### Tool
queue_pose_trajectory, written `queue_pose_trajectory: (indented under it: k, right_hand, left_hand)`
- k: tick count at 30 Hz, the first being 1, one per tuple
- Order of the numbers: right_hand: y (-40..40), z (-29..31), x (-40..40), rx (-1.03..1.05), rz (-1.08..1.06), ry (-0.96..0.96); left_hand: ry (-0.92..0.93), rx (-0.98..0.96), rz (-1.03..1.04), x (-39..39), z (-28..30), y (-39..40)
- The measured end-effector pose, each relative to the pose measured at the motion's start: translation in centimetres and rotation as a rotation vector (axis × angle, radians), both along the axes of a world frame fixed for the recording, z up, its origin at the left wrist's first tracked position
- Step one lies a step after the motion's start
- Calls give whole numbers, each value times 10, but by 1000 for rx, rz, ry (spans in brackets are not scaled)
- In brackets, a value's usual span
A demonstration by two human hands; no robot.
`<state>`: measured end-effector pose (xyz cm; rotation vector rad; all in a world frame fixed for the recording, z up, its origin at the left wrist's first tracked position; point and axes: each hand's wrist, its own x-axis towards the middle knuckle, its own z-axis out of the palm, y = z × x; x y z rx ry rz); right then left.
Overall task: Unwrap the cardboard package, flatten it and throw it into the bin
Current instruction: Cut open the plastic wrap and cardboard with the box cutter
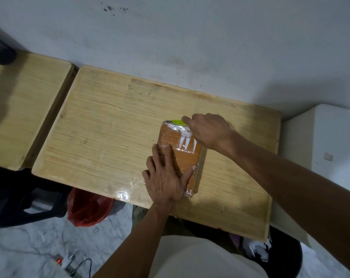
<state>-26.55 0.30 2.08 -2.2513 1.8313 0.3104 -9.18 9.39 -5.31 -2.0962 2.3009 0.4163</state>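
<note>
Unwrapping has barely begun: package (180,155), wrapped in clear plastic, lies near the table's (110,121) front edge, left hand (166,177) pressing it flat-fingered, right hand (207,130) curled around a green-handled cutter (177,122) at its far end; flattening and binning remain.

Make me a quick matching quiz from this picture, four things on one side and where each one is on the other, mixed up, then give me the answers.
Things:
1. left hand
2. right hand
3. red plastic bag
4. package

Places:
A. on the floor by the table's near-left corner
B. lying on the wooden table
C. flat on the package's near end
D. at the package's far end

Pairs: 1-C, 2-D, 3-A, 4-B
</note>
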Motion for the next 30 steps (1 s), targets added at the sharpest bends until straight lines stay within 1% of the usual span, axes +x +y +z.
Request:
queue_pose_trajectory:
  k: [8,13,20,23,30]
  right_hand:
    - [9,-2,-11,32,-1,42]
    - [14,-7,-23,-32,18,23]
    - [28,-10,-44,-131,100,4]
    - [37,-11,-60,-181,113,-75]
    - [51,-11,-72,-170,35,-83]
  left_hand:
    - [3,1,-4,-1,1,-1]
    - [7,-1,-11,-2,3,-1]
    - [1,-7,-19,-2,3,-2]
    - [-2,-14,-21,-2,3,-2]
    - [-4,0,-32,-2,2,-2]
